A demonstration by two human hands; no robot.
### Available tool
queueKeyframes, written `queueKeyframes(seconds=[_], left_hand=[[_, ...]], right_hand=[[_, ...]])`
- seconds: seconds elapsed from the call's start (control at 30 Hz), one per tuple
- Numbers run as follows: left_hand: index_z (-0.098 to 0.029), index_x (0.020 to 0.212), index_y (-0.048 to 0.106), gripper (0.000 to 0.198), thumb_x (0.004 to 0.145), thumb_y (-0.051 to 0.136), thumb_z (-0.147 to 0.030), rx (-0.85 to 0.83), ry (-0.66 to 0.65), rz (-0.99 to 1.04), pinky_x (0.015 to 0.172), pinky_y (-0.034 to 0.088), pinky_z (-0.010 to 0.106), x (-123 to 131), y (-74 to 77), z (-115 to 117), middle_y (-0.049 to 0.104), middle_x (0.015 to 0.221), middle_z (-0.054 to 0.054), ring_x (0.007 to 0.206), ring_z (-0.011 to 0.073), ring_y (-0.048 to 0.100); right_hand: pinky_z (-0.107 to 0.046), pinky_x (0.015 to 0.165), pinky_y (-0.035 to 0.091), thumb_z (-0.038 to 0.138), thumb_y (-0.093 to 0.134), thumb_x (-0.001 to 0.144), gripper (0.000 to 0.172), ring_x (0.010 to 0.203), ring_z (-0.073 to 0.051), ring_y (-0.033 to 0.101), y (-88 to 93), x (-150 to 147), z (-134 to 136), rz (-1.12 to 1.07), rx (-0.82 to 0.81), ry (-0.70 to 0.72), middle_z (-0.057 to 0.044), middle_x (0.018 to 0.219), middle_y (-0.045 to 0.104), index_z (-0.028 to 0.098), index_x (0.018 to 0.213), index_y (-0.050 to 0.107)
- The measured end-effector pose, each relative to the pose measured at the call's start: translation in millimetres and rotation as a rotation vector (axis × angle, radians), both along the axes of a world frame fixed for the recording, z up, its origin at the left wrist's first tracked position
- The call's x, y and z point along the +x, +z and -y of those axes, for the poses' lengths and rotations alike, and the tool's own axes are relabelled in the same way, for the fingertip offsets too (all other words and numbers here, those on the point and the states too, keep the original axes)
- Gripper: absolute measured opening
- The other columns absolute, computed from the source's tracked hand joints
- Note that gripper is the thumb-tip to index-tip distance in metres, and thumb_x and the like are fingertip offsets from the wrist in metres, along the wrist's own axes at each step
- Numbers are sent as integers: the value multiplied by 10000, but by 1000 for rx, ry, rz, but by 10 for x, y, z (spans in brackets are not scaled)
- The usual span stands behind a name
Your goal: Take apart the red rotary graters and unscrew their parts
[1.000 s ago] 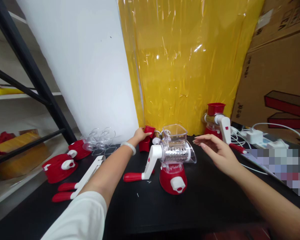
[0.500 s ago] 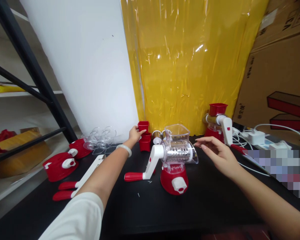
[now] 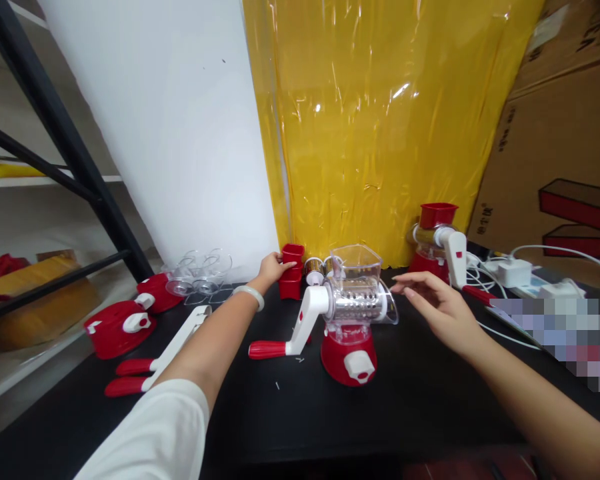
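At the back of the table, my left hand has its thumb and fingers closed on the upper red food pusher, a hollow cup-like piece. Directly below it is a second red food pusher. My right hand is held with fingers apart, holding nothing, just right of the rotary grater. That grater stands upright, with a clear hopper, a perforated metal drum and a red base. Its white crank with a red handle points left. Small grater drums lie behind it.
At left are red bases, clear plastic housings and white cranks with red handles. Another rotary grater stands at back right, near white cables and chargers. Small white bits lie on the black table.
My left hand has shifted slightly right with the upper red food pusher, which now sits more in line above the lower one. My right hand has barely moved.
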State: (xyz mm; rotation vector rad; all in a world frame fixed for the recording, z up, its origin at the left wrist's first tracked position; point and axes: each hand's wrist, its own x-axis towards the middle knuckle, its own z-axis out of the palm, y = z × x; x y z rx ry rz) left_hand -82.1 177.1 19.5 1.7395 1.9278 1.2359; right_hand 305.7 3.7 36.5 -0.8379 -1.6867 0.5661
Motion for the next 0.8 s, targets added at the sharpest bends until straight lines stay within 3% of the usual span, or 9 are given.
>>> queueKeyframes(seconds=[0.23,0.43,0.6,0.8], left_hand=[[-135,1076,631,526,686,829,-427,-27,26,-40,715,519,280,50,18,36,739,1065,147,912,230,714],[-132,978,676,428,711,805,-440,-48,44,-130,774,507,311,79,32,42,744,1031,158,935,268,708],[-153,913,678,344,744,777,-435,-65,45,-150,733,506,317,106,30,46,753,926,132,847,262,713],[-161,870,671,362,711,792,-464,-82,47,-153,716,504,313,103,41,65,754,894,126,835,262,710]], right_hand=[[-348,873,549,410,609,891,233,946,-205,688,-54,-116,14,-38,-52,63,-59,1002,722,243,1047,657],[-351,830,556,452,563,918,308,932,-205,679,-168,-245,41,-123,-109,162,-68,1022,701,260,1159,560],[-377,891,543,412,590,915,428,1017,-202,673,-215,-373,81,-215,-161,323,-76,1125,685,297,1287,412],[-427,945,521,464,571,909,512,1073,-232,669,-215,-485,109,-275,-211,343,-90,1159,687,309,1348,356]])
